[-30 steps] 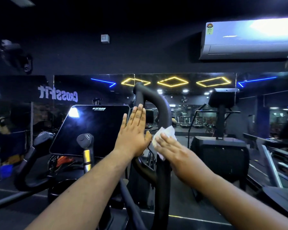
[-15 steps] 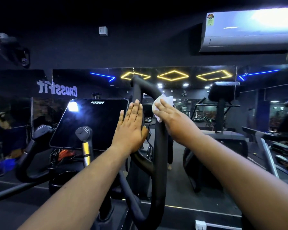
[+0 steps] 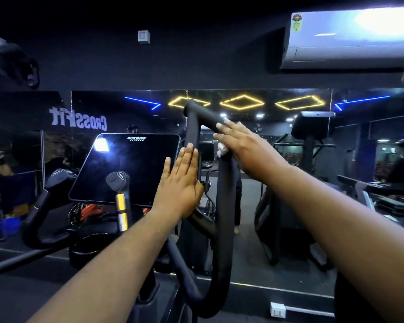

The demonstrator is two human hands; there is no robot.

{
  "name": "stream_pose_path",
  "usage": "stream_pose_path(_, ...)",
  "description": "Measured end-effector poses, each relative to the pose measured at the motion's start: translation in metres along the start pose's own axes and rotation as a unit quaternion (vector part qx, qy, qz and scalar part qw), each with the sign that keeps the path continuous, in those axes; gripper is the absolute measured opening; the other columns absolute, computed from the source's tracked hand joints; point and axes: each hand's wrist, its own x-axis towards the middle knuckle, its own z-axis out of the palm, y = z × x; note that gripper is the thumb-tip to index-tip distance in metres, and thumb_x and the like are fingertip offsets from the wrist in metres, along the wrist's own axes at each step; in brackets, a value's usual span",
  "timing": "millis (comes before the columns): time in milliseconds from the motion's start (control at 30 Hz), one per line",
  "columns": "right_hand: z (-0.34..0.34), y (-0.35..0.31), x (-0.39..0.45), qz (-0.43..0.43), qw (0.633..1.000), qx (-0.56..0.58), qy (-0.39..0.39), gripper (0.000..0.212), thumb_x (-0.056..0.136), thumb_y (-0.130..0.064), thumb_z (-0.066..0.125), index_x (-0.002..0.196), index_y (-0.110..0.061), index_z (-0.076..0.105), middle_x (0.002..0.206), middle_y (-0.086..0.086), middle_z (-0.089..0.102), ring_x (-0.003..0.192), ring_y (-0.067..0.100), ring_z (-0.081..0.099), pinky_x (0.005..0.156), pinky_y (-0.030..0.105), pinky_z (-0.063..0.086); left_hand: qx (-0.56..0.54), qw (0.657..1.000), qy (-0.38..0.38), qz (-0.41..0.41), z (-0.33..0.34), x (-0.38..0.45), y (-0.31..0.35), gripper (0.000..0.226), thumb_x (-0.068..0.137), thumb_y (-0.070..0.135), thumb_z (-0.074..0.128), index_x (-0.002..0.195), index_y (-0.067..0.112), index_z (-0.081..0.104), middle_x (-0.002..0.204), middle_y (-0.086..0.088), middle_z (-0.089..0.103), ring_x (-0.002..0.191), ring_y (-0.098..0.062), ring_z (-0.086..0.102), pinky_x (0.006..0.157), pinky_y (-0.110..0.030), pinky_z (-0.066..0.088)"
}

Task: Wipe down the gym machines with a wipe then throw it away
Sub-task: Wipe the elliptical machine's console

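mirror panels (image 3: 56, 117) on the far left wall show reversed "crossfit" lettering, and below them a short black side grip (image 3: 58, 176) of the machine points up. next to it the dark console screen (image 3: 126, 169) leans back, with a second grip (image 3: 118, 181) that has a yellow band in front of it.

moving right, the left hand (image 3: 181, 183) lies flat against the inner bar of the black loop handle (image 3: 224, 206); its fingers (image 3: 189, 157) are straight and close together, holding nothing, only pressing to steady the machine. the handle is a long closed loop, its long axis nearly upright, the narrow top pointing up and a little away toward the mirror.

further right, the right hand (image 3: 243, 145) covers the upper right part of this loop with fingers straight and slightly spread. the white wipe (image 3: 222, 149) is pressed between the palm and the bar, only a small corner is visible under the hand.

on the far right stands another machine (image 3: 313, 127), and an air conditioner (image 3: 350, 38) hangs above.

i judge the task is in the middle: this handle is being wiped near its top, the other machines remain, and the wipe is not yet thrown away. no bin is visible.
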Motion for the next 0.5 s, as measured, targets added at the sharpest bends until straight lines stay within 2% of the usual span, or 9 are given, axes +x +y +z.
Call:
stream_pose_path(100,0.023,-0.012,-0.011,-0.005,1.000,-0.001,-0.028,0.058,0.099,-0.005,0.049,0.154,-0.017,0.037,0.165,0.005,0.027,0.155,0.018,0.012,0.122,0.033,-0.005,0.010,1.000,0.008,0.004,0.000,-0.001,0.000,0.081,0.087,0.049,0.000,0.160,0.020,-0.019,0.166,0.002,-0.031,0.152,-0.011,-0.028,0.126,-0.045,-0.013)
stream_pose_path(167,0.041,-0.026,-0.042,-0.028,0.999,-0.004,-0.021,0.056,0.097,-0.003,0.049,0.152,-0.013,0.042,0.163,0.008,0.032,0.154,0.020,0.015,0.123,0.038,-0.003,0.002,1.000,0.006,0.004,0.002,0.000,0.000,0.081,0.087,0.048,0.001,0.160,0.020,-0.018,0.166,0.003,-0.031,0.152,-0.011,-0.028,0.126,-0.045,-0.014)
stream_pose_path(300,0.068,-0.059,-0.118,-0.088,0.996,0.005,-0.014,0.052,0.096,-0.007,0.035,0.146,-0.006,0.051,0.156,0.013,0.042,0.151,0.028,0.027,0.125,0.046,0.018,0.006,1.000,0.013,0.006,0.005,0.001,0.000,0.080,0.090,0.043,0.010,0.161,0.019,-0.017,0.166,0.003,-0.030,0.153,-0.010,-0.027,0.126,-0.046,-0.012)
stream_pose_path(433,0.066,-0.078,-0.151,-0.159,0.986,0.018,-0.048,0.050,0.097,-0.006,0.050,0.148,-0.010,0.050,0.156,0.010,0.044,0.152,0.026,0.027,0.121,0.047,0.030,0.023,1.000,0.007,0.000,0.004,-0.004,0.004,0.079,0.090,0.043,0.006,0.160,0.017,-0.019,0.166,0.000,-0.032,0.153,-0.013,-0.028,0.126,-0.047,-0.013)
stream_pose_path(500,0.053,-0.070,-0.136,-0.148,0.987,0.052,-0.026,0.053,0.096,0.000,0.052,0.148,-0.009,0.049,0.156,0.011,0.043,0.150,0.025,0.031,0.122,0.046,0.030,0.023,1.000,0.005,0.012,0.005,-0.011,0.007,0.078,0.090,0.042,0.005,0.160,0.016,-0.018,0.166,-0.001,-0.031,0.153,-0.015,-0.028,0.126,-0.047,-0.012)
